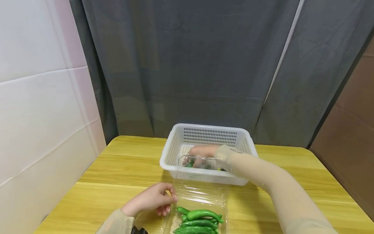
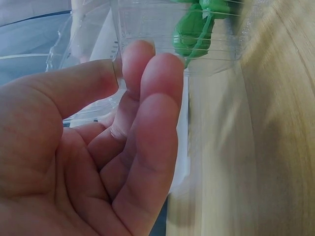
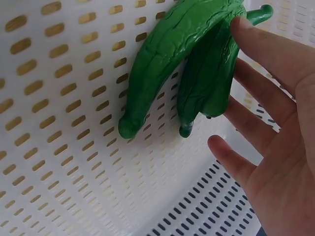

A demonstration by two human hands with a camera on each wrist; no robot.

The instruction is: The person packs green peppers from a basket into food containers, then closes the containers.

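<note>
Dark grey curtains hang behind a yellow wooden table [image 1: 122, 162]. Two glossy green peppers [image 3: 197, 64], long and curved, lie side by side on the slotted floor of a white perforated plastic basket [image 1: 175, 146] near the table's far edge. They look light, smooth and probably slippery; a hold around the thick middle would likely suit better than one at the tapering tips. The right hand [image 3: 275, 123] is spread open inside the basket, one fingertip touching the nearer pepper, gripping nothing. At the table's near edge a clear plastic clamshell tray [image 1: 201, 195] holds more green peppers [image 1: 200, 221]; thin and flexible, it would likely buckle if squeezed. The left hand [image 1: 152, 198] pinches its left rim between thumb and fingers. From the head view, the tray's raised lid blurs the basket's contents, and the tray's lower part is cut off.
</note>
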